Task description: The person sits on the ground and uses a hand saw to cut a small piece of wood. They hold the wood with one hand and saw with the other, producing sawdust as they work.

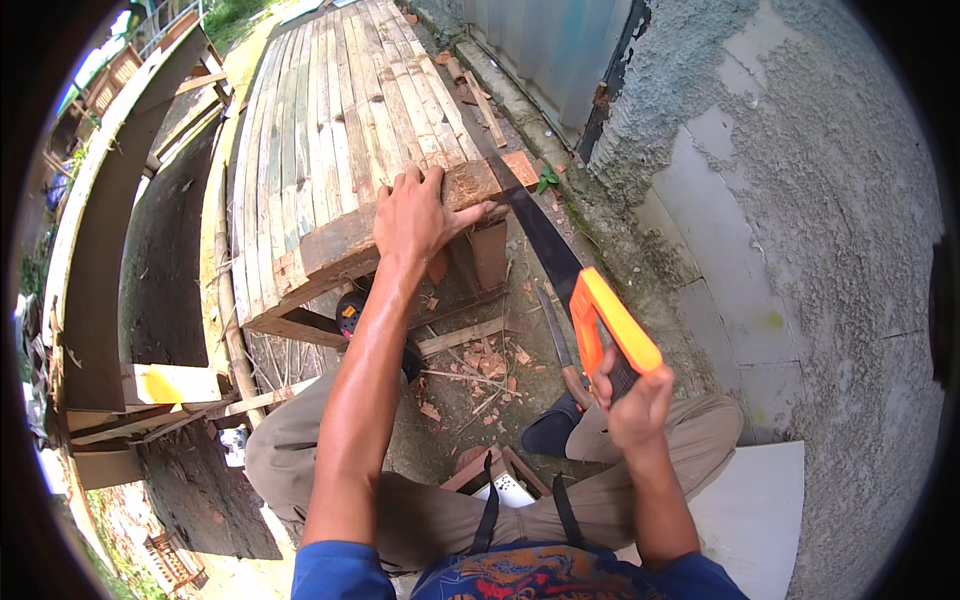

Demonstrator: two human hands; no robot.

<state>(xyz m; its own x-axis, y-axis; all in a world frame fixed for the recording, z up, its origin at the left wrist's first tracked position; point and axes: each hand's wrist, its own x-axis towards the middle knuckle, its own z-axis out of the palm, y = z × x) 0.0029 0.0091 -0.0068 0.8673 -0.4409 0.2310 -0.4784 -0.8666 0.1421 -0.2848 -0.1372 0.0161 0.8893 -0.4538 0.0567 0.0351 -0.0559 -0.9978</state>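
Note:
My left hand grips a rough wooden beam at the near end of a bamboo-slat bench. Its fingers lie over the top and the thumb stretches right along the near side. My right hand is closed round the orange and black handle of a handsaw. The dark blade slants up and left and crosses the beam close to its right end, a short reddish stub showing beyond it. From this angle I cannot tell how deep the teeth sit in the wood.
A knife-like tool with a wooden handle leans below the saw, beside my foot. Wood chips litter the ground under the bench. A rough plastered wall rises on the right. A wooden frame stands left; a pale board lies lower right.

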